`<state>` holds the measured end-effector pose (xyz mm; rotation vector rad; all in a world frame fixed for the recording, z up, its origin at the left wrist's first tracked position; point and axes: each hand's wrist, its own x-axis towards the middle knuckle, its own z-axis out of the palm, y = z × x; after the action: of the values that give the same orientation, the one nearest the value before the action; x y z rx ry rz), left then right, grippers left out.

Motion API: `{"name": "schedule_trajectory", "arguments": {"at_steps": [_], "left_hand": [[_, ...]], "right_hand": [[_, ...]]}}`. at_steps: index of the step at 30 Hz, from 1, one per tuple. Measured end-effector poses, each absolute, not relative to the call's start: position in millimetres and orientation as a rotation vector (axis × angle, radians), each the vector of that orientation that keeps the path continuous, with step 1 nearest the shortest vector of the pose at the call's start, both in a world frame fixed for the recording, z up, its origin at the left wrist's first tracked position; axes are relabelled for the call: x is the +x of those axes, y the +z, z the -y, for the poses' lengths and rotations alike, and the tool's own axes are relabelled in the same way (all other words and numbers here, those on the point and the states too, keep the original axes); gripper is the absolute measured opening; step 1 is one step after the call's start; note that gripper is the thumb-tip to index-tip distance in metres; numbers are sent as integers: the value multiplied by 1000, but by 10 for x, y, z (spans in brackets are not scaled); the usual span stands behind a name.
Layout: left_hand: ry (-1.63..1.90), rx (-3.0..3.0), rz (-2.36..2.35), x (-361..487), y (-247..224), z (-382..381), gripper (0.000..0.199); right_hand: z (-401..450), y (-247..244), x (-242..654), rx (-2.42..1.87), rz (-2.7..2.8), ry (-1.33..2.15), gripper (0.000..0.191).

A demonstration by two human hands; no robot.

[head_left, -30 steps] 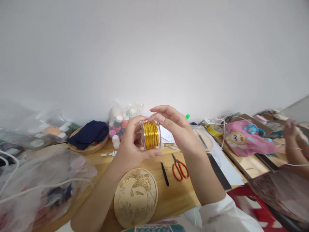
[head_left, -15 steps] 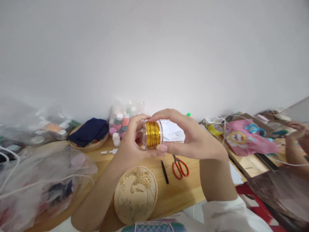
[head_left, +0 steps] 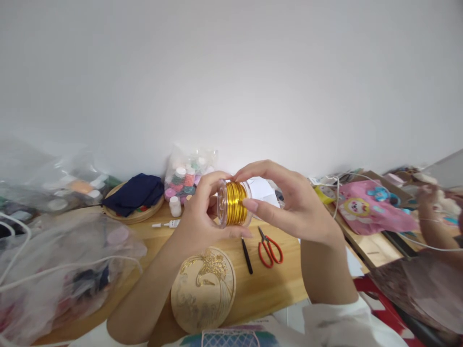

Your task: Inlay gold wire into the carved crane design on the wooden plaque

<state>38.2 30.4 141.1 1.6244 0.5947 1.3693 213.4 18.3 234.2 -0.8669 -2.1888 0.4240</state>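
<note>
A clear spool of shiny gold wire [head_left: 234,202] is held above the table between both hands. My left hand [head_left: 202,212] wraps round its left end, with fingers above and below. My right hand [head_left: 285,205] pinches the wound wire from the right, its thumb on the front of the coil and its fingertips on top. Under the hands lies a round wooden disc [head_left: 203,291] with a gold bird design. To its right are a black pen-like tool [head_left: 246,255] and red-handled scissors [head_left: 270,248].
Plastic bags [head_left: 72,270] cover the left side, with a white cable across them. Behind stand dark blue cloth [head_left: 135,194] on a hoop, a bag of small jars [head_left: 186,180] and a white bottle [head_left: 175,206]. A pink bag [head_left: 372,207] and another person's arm [head_left: 436,226] are at right.
The spool has shifted slightly right and turned, showing more of its left end. My right thumb has moved up from the lower rim onto the wire. The other person's hand has shifted left.
</note>
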Motion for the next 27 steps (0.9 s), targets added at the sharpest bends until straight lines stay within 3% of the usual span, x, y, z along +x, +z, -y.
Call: {"name": "schedule_trajectory", "arguments": {"at_steps": [5,18,27], "left_hand": [[1350,1620,-595,373,1451,-290,73],[1280,1636,-656,378,1439,-297,79],[1191,1561,-748,422,1416,-313,76]], "right_hand": [[-210,2318,2125,-847,2181,319,15],[-403,2331,2096,-783,2191,-639,18],[-258,2451,2027,-666,2073,-746,17]]}}
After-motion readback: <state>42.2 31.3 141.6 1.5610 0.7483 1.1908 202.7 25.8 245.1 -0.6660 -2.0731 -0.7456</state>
